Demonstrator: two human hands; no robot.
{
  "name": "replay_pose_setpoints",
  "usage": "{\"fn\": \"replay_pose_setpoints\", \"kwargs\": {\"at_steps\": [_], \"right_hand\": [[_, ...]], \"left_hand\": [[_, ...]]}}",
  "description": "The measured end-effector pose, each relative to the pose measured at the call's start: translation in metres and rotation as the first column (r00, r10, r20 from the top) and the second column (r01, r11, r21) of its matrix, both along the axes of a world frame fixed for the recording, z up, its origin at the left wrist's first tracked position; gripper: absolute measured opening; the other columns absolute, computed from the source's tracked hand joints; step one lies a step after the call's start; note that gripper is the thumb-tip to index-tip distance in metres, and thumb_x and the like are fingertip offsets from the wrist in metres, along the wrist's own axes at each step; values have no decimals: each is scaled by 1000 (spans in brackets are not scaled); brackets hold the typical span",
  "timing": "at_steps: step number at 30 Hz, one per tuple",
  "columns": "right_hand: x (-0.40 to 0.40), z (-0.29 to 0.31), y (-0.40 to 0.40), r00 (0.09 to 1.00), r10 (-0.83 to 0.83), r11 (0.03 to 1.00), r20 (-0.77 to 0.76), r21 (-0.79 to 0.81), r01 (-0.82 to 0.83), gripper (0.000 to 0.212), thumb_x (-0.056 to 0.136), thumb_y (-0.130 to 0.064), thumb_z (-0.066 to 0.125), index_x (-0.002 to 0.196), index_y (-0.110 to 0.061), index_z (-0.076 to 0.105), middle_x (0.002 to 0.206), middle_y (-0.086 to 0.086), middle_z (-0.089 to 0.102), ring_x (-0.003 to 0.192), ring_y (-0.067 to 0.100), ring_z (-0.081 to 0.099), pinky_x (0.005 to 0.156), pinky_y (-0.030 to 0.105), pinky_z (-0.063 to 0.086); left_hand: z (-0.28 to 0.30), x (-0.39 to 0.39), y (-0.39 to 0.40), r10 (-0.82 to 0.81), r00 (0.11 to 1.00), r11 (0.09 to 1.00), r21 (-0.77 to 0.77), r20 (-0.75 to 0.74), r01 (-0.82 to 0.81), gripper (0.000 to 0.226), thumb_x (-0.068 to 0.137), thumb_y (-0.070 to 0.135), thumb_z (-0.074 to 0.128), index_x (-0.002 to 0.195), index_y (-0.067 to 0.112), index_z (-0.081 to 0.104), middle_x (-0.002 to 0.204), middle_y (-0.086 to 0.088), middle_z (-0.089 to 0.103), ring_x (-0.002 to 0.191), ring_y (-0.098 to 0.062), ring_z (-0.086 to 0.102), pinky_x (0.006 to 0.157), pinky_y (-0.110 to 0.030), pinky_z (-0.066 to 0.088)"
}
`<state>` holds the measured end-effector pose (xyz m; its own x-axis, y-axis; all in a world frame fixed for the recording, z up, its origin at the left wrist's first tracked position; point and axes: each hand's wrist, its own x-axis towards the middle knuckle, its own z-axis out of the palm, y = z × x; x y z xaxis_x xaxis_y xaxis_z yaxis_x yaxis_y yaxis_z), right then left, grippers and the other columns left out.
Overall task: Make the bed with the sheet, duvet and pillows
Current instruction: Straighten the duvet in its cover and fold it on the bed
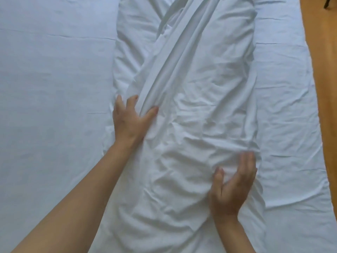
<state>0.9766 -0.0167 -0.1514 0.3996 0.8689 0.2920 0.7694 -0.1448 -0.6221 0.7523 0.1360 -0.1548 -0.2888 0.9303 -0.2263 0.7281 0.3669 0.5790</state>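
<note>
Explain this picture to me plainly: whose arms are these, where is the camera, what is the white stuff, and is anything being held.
There is no machine here. A person wears a camera on the head, so the single picture looks forward and down at their own two bare arms. Below them is a bed covered by a pale sheet, lying fairly flat with light creases. Along the middle lies a white duvet, bunched into a long, wrinkled strip with a twisted fold running up it. The left hand grips that fold, fingers and thumb curled round the cloth. The right hand is blurred; its fingers look straight and lie against the duvet's right side, holding nothing. A strip of wooden floor shows along the right edge. No pillows are in view.
</note>
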Motion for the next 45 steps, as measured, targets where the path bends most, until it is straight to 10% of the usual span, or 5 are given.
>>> {"fn": "replay_pose_setpoints", "kwargs": {"at_steps": [6, 11, 21, 36, 45], "right_hand": [[-46, 37, 146, 984, 119, 985, 134, 109, -134, 51, 90, -25, 51, 136, -6, 39, 141, 23, 43, 136, 39, 32, 114, 47, 27], [-108, 43, 251, 925, 333, 917, 184, -293, -272, 70, 91, -47, 51, 146, -11, 30, 141, 13, 40, 131, 30, 36, 105, 41, 37], [-156, -20, 339, 949, 137, 649, 284, -750, 131, 126, 71, -55, 73, 150, -16, -17, 149, 34, 7, 130, 48, 25, 103, 55, 30], [-111, 17, 348, 986, 89, 894, -142, -425, -142, 40, 81, -11, 58, 118, -15, 44, 95, -7, 53, 95, 22, 57, 83, 32, 44], [-233, 82, 343, 933, 264, 964, -246, 29, -265, 14, 76, -10, 57, 79, -22, 49, 72, -3, 58, 72, 25, 58, 65, 37, 42]], "left_hand": [[0, -3, 58, -132, 957, 978, -123, 257, 168, 69, 58, 79, 55, 109, 32, 53, 112, 2, 55, 100, -17, 56, 81, -32, 46], [11, 9, 75, -194, 932, 964, -117, 307, 239, 49, 73, 65, 53, 98, 23, 59, 89, 6, 66, 87, -17, 62, 71, -34, 49], [-16, 19, 70, -229, 964, 969, -58, 134, 239, 18, 89, 24, 46, 93, 12, 59, 82, -11, 66, 75, -30, 59, 59, -33, 39], [6, -5, 63, -233, 877, 972, 110, 421, 206, 22, 72, 25, 41, 59, 17, 26, 50, 4, 33, 54, -21, 34, 51, -30, 24], [57, -76, 23, -27, 705, 924, 287, 709, -254, 35, 88, 8, 62, 60, 25, 50, 51, 21, 47, 51, 8, 40, 50, -13, 34]]}}
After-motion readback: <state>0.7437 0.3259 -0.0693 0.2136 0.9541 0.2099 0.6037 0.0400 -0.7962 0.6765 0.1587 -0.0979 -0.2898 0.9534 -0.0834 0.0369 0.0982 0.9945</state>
